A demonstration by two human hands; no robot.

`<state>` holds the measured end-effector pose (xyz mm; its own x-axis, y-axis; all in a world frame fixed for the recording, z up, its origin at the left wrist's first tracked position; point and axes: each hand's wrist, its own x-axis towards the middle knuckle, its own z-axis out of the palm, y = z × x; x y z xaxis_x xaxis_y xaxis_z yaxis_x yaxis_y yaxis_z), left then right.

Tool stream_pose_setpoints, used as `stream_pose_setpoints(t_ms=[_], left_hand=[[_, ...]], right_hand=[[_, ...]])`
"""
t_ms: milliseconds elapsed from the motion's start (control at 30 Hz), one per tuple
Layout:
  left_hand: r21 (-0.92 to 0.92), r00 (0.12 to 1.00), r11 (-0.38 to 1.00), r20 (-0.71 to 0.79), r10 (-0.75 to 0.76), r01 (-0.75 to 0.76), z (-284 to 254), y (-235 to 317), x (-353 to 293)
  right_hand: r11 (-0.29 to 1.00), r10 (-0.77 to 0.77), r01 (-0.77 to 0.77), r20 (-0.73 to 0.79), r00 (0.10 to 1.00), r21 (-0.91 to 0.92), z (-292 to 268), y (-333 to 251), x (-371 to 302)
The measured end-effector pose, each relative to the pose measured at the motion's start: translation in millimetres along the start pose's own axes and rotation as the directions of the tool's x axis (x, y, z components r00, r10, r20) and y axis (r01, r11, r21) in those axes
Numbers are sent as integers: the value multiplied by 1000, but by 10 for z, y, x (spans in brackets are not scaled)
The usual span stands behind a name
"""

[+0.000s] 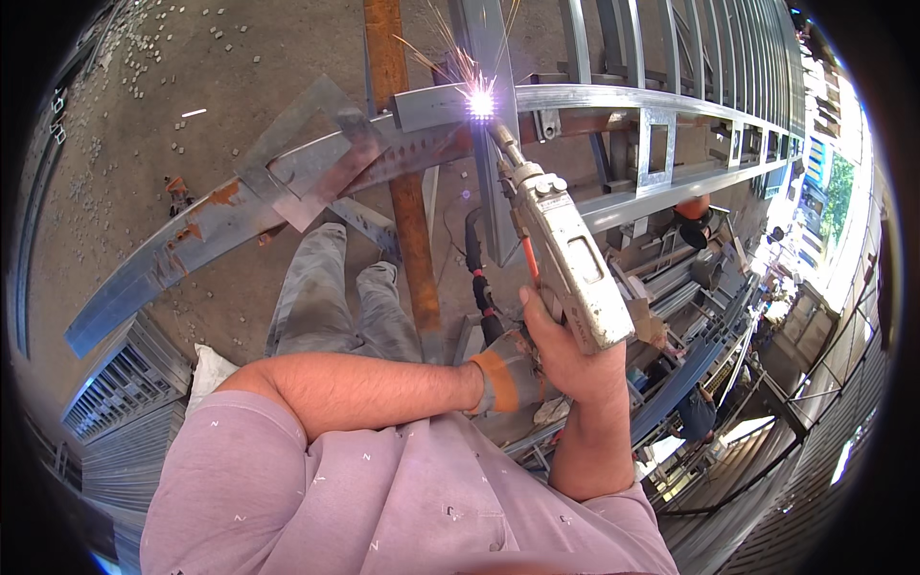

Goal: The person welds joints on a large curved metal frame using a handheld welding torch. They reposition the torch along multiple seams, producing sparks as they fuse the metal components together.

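In my bare right hand [561, 350] is a handheld welding gun [565, 254], pale and boxy with a metal nozzle. Its tip meets steel at a bright violet-white weld spot [480, 103], where orange sparks fly up. The spot lies where an upright square tube [494, 206] crosses a horizontal metal rail [431, 107]. My left hand [513, 374], in a grey and orange work glove, is across my body, close beside the right hand; its fingers are mostly hidden. A black hose with red bands [479, 287] hangs near the gun.
A long rust-marked beam [206, 225] spans the left side, with a flat square metal plate [307, 153] on it. A rusty orange bar [414, 240] runs beside my legs. Barred metal frames [671, 57] extend right. Metal stock [700, 345] and an orange-topped object [692, 208] lie beyond.
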<state>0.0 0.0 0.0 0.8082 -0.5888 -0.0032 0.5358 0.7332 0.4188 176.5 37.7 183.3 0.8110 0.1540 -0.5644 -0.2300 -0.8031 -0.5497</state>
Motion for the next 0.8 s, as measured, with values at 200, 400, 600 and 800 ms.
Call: stream_pose_setpoints(t_ms=[200, 400, 600, 800], left_hand=[[-47, 999, 998, -33, -35, 33, 85, 152, -42], [19, 997, 997, -2, -73, 73, 86, 264, -49], [52, 992, 992, 58, -116, 113, 73, 168, -45], [-374, 968, 893, 110, -226, 251, 19, 29, -67]], right_hand=[[999, -46, 47, 19, 999, -25, -13, 31, -51], [999, 29, -29, 12, 1000, 42, -8, 41, -71], [992, -125, 124, -36, 992, -9, 27, 58, -67], [989, -133, 138, -76, 988, 56, 54, 82, -60]])
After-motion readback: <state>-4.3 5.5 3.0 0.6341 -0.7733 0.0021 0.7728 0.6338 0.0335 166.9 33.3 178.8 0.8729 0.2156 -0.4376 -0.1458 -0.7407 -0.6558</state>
